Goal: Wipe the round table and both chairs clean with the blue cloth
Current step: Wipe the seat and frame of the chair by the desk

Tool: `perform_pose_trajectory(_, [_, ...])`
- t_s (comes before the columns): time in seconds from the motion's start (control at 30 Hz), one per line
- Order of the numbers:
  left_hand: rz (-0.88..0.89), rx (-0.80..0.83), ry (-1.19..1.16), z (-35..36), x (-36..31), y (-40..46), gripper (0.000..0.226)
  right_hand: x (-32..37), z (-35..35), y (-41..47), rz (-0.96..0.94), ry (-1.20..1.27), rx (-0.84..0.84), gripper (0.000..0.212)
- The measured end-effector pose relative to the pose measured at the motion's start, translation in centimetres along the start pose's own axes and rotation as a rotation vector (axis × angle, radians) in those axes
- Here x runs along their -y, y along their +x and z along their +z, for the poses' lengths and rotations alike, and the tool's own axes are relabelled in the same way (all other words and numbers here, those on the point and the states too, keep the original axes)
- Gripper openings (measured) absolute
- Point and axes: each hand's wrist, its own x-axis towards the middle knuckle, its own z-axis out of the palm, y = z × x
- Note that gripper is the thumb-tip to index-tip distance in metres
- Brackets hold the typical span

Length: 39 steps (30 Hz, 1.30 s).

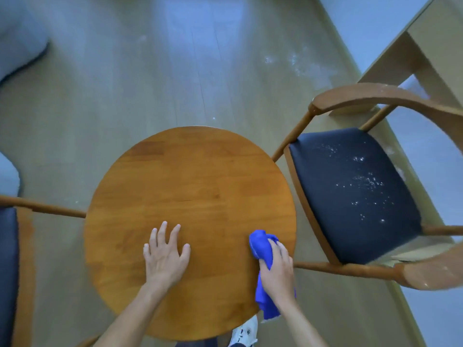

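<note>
A round wooden table fills the middle of the view. My left hand lies flat on its near part with the fingers spread. My right hand grips a bunched blue cloth at the table's near right edge, and part of the cloth hangs below my wrist. To the right stands a wooden chair with a dark seat speckled with white crumbs. A second chair shows only partly at the left edge.
The pale wood floor beyond the table carries white specks at the far right. A light wooden desk or shelf frame stands behind the right chair. A grey soft shape sits at the top left. My white shoe shows under the table.
</note>
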Motion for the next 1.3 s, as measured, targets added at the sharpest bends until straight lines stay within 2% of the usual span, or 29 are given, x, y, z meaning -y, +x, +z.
perform_pose_trajectory(0.07, [0.07, 0.058, -0.118, -1.6, -2.8, -1.2, 0.051, 1.9, -2.7, 0.2, 0.261, 0.489, 0.047, 0.032])
perform_pose_trajectory(0.13, [0.158, 0.105, -0.253, -3.2, -6.1, -2.3, 0.046, 3.5, -5.7, -0.4, 0.365, 0.805, 0.048, 0.025])
perform_pose_trajectory(0.2, [0.219, 0.201, -0.414, -5.1, -9.7, -3.2, 0.039, 5.2, -8.7, -1.3, 0.316, 0.978, 0.099, 0.022])
perform_pose_trajectory(0.3, [0.257, 0.388, -0.665, -8.0, -15.2, -4.7, 0.033, 7.3, -13.4, -2.6, 0.196, 1.08, 0.187, 0.027])
perform_pose_trajectory(0.43, [0.335, 0.584, -0.915, -11.0, -21.9, -7.3, 0.031, 8.7, -19.5, -4.2, 0.135, 1.084, 0.217, 0.043])
perform_pose_trajectory(0.57, [0.421, 0.661, -1.016, -12.7, -27.3, -9.9, 0.039, 8.0, -25.6, -5.7, 0.026, 1.097, 0.125, 0.034])
perform_pose_trajectory(0.67, [0.536, 0.667, -0.975, -13.4, -31.5, -11.9, 0.035, 5.9, -30.2, -6.3, -0.015, 1.109, 0.071, 0.029])
perform_pose_trajectory(0.77, [0.704, 0.655, -0.877, -13.7, -36.1, -14.3, 0.025, 3.0, -34.7, -6.4, -0.088, 1.113, 0.046, 0.04])
perform_pose_trajectory(0.83, [0.825, 0.618, -0.776, -13.4, -39.2, -16.0, 0.022, 1.0, -37.3, -6.1, -0.141, 1.016, -0.017, 0.044])
perform_pose_trajectory(0.93, [0.943, 0.576, -0.649, -12.3, -43.5, -18.1, 0.023, -2.6, -41.0, -4.6, -0.161, 0.826, -0.126, 0.037])
perform_pose_trajectory(1.13, [0.91, 0.554, -0.524, -8.3, -51.1, -21.2, 0.031, -11.5, -48.8, -2.0, -0.254, 0.714, 0.002, 0.03])
perform_pose_trajectory(1.3, [0.816, 0.488, -0.506, -5.9, -55.4, -22.5, 0.042, -14.9, -52.7, 1.1, -0.301, 0.599, 0.053, 0.026])
